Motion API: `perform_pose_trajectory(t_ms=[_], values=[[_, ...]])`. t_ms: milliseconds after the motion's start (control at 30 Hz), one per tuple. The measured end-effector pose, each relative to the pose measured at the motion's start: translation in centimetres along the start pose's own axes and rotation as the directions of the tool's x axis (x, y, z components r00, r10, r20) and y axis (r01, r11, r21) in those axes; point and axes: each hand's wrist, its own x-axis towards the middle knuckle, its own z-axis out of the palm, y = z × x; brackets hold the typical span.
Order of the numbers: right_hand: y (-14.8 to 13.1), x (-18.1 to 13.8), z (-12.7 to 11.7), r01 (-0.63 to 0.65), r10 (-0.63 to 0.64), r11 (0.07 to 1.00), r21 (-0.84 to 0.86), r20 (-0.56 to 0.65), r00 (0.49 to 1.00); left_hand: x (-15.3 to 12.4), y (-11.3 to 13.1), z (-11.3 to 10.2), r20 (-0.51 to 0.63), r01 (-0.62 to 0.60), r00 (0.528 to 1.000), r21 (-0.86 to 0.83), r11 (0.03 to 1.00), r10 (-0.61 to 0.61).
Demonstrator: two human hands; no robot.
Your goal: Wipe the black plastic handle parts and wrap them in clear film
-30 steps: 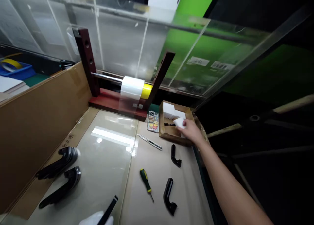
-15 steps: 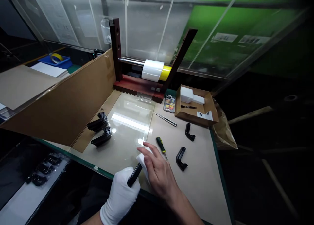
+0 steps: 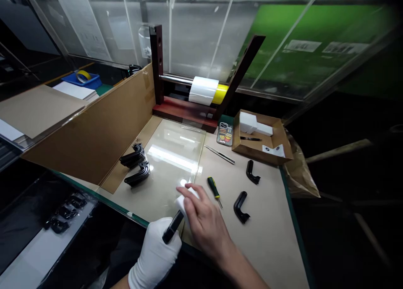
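Note:
My left hand (image 3: 154, 255), in a white glove, is shut around a black plastic handle (image 3: 172, 227) near the table's front edge. My right hand (image 3: 204, 222) is bare and presses a white foam pad (image 3: 184, 205) against the upper end of that handle. Both hands are just above a glass sheet (image 3: 176, 154). A green-and-yellow screwdriver (image 3: 214, 190) lies close to my right fingers. Two black handles (image 3: 253, 172) (image 3: 239, 207) lie to the right, and a pair of black handles (image 3: 135, 165) rests on the glass.
A cardboard wall (image 3: 94, 129) runs along the left side. Behind the glass stands a red rack holding a film roll (image 3: 203, 90). A cardboard box (image 3: 261, 140), a phone (image 3: 224, 135) and a metal-handled knife (image 3: 219, 154) lie beyond. Bagged black parts (image 3: 64, 211) sit lower left.
My right hand has come from the cardboard box to the black handle, bringing the white foam pad. The left hand has risen into view. The view has swung level.

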Motion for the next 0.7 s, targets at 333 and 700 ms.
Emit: perform_pose_trajectory(t_ms=[333,700], values=[[-0.1,1.8,0.2,0.177,-0.177,0.983,0.045,-0.001,0.984,1.3,0.0,-0.5,0.007,-0.114,0.993,-0.036,0.993,0.114],[2.5,2.2,0.4,0.018,-0.021,0.955,-0.295,-0.009,1.000,1.1,-0.4,-2.8,0.154,0.028,0.988,-0.144,0.989,-0.005]])
